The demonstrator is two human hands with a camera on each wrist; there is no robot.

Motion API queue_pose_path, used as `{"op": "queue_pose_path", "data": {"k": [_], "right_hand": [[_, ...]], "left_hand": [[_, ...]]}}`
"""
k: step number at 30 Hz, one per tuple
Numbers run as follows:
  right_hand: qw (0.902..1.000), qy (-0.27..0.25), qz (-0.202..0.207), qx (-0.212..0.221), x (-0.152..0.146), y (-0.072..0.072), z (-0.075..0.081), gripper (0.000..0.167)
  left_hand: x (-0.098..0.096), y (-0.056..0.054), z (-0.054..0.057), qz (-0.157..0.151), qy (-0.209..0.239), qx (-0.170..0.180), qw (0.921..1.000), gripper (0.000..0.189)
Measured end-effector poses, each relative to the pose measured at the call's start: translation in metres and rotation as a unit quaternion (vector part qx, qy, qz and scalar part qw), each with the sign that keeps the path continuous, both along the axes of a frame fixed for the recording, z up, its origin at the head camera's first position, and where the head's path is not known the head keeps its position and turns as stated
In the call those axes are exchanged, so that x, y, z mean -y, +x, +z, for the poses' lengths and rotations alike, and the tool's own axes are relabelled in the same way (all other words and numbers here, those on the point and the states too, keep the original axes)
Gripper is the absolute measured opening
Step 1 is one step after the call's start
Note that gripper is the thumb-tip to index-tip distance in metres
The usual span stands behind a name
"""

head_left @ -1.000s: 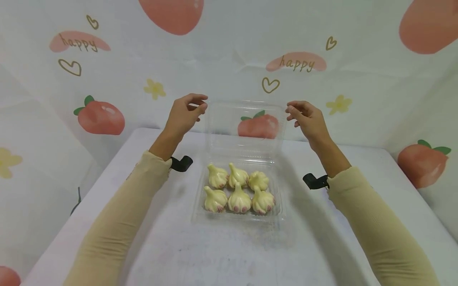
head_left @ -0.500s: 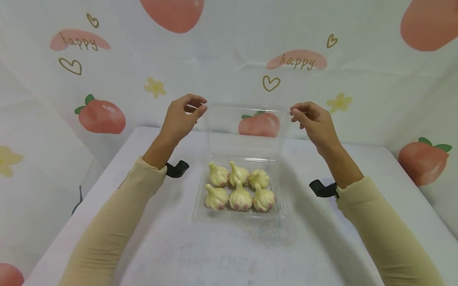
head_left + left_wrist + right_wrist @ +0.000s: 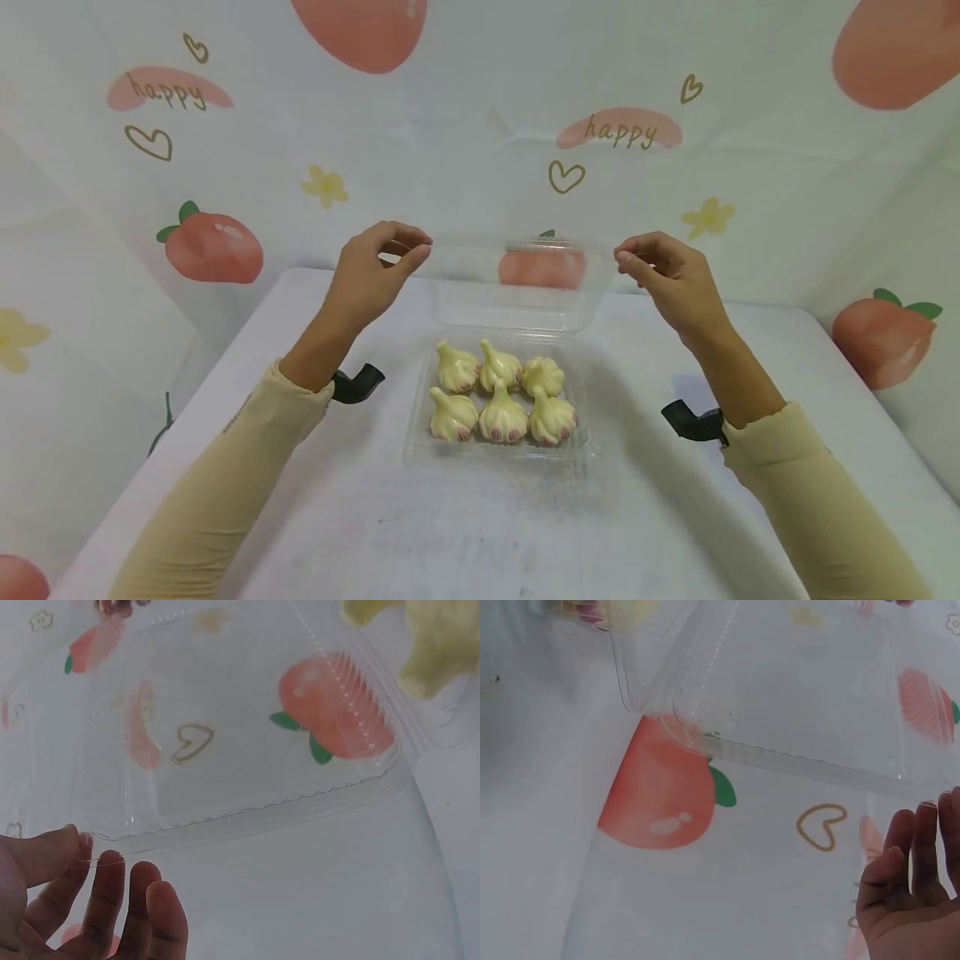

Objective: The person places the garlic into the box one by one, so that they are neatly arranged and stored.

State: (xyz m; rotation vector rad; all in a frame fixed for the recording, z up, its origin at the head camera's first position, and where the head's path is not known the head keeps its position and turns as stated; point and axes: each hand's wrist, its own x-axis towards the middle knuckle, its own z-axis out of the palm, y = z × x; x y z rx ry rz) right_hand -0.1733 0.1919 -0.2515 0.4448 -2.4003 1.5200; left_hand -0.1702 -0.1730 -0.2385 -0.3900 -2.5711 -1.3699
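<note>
A clear plastic clamshell box (image 3: 498, 457) sits on the table with several garlic bulbs (image 3: 503, 413) in two rows inside. Its hinged lid (image 3: 517, 308) stands raised at the far side, leaning over toward me. At the lid's upper left corner my left hand (image 3: 369, 268) pinches the edge between thumb and index finger; the left wrist view shows the lid corner (image 3: 101, 860) in that pinch, the other fingers loosely bent below. My right hand (image 3: 672, 279) pinches the upper right corner with thumb and forefinger. In the right wrist view its fingers (image 3: 922, 847) are partly cut off by the frame edge.
The white table (image 3: 337, 533) extends around the box. Behind it hangs a white backdrop cloth (image 3: 465, 125) printed with peaches, hearts and flowers. Black wrist mounts (image 3: 358, 384) stick out from both sleeves.
Both hands have come lower and toward me, slightly farther apart. The lid's free edge has dropped with them, so it leans more over the box. The garlic bulbs have stayed put.
</note>
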Motion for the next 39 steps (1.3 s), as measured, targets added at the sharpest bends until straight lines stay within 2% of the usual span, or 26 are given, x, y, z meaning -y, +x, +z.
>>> {"op": "queue_pose_path", "data": {"k": [7,16,18,24,30,34,39], "right_hand": [[0.9996,0.018,0.02,-0.008,-0.003,0.015,0.002,0.017],[0.9984,0.047,0.012,-0.027,-0.006,0.031,-0.001,0.017],[0.9983,0.045,0.015,-0.033,-0.006,0.035,-0.003,0.017],[0.9983,0.032,0.029,-0.039,-0.006,0.039,-0.006,0.016],[0.9983,0.021,0.035,-0.042,-0.004,0.043,-0.008,0.012],[0.9976,0.019,0.048,-0.047,-0.003,0.045,-0.01,0.011],[0.997,0.013,0.056,-0.052,-0.004,0.047,-0.016,0.016]], "left_hand": [[0.008,0.015,-0.001,-0.006,-0.005,-0.013,0.9999,0.029],[0.012,0.027,-0.004,0.0,0.002,-0.03,0.9996,0.022],[0.012,0.029,-0.005,-0.002,0.014,-0.021,0.9997,0.022],[0.012,0.033,-0.009,-0.011,0.078,0.038,0.9962,0.025],[0.011,0.038,-0.009,-0.018,0.096,0.067,0.9929,0.027],[0.013,0.042,-0.013,-0.03,0.101,0.071,0.9919,0.03],[0.014,0.044,-0.02,-0.048,0.109,0.057,0.9912,0.028]]}}
